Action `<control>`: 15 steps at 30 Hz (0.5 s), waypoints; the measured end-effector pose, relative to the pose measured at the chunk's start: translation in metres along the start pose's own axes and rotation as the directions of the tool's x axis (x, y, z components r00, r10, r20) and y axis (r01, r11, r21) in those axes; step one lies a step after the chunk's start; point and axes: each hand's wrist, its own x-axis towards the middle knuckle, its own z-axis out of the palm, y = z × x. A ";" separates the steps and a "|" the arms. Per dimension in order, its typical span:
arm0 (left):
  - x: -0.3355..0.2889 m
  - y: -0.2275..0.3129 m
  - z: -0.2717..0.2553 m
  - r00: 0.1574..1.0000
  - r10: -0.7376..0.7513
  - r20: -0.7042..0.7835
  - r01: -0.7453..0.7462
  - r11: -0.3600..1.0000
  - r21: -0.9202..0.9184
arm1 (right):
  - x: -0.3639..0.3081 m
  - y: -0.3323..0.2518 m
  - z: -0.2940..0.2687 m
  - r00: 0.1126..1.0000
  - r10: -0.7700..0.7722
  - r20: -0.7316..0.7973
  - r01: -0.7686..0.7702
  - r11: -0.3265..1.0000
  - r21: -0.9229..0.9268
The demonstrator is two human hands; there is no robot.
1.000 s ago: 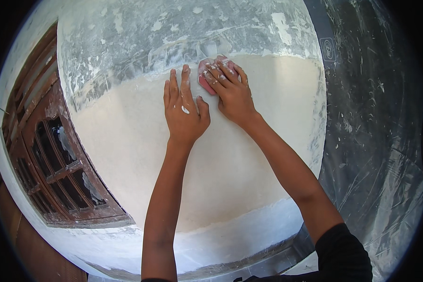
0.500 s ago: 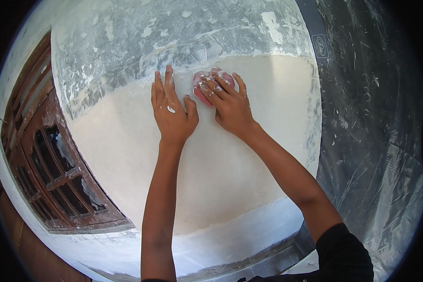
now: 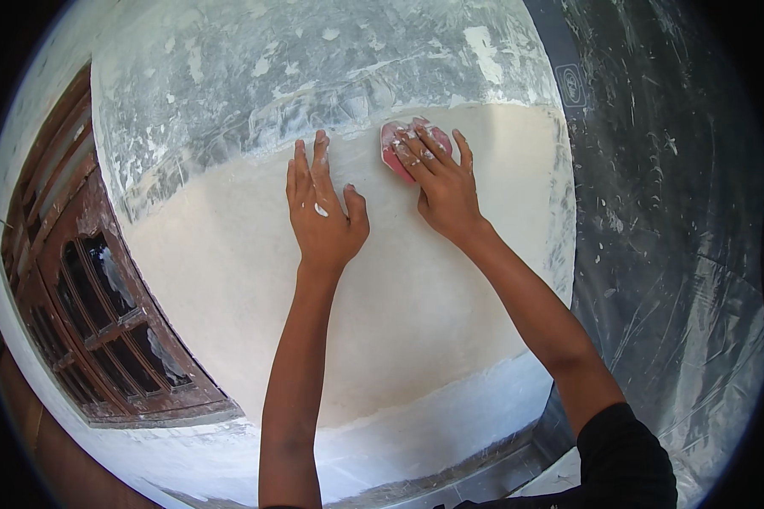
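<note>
My right hand (image 3: 450,197) presses a pink, rounded flat pad (image 3: 390,148) against the wall (image 3: 399,280). Its fingers lie over the pad, and white paste smears both. The pad sits near the line where smooth cream coating meets a patchy grey band (image 3: 314,72) above. To the left, my left hand (image 3: 329,222) is open against the cream surface, fingers pointing up and thumb apart. A white blob clings to its back, and it holds nothing.
A brown wooden window frame (image 3: 136,322) with dark panes is set in the wall on the left. Dark plastic sheeting (image 3: 654,212) with white smears hangs along the right. A whiter strip (image 3: 450,416) runs along the wall's lower part.
My right hand has slid the pink pad to the right along the wall. My left hand has shifted a little to the right and down, staying open.
</note>
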 end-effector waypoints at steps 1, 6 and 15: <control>0.000 0.001 -0.001 1.000 0.001 0.000 -0.001 1.000 0.001 | 0.014 0.003 0.000 0.997 0.006 -0.078 -0.005 1.000 0.015; 0.001 0.019 0.006 1.000 0.005 0.008 -0.005 1.000 -0.011 | 0.060 0.020 0.008 0.992 0.043 -0.119 -0.045 0.999 -0.017; -0.002 0.014 -0.004 1.000 0.012 0.002 -0.012 1.000 -0.001 | 0.009 -0.009 0.002 0.994 0.044 -0.097 -0.039 0.998 0.049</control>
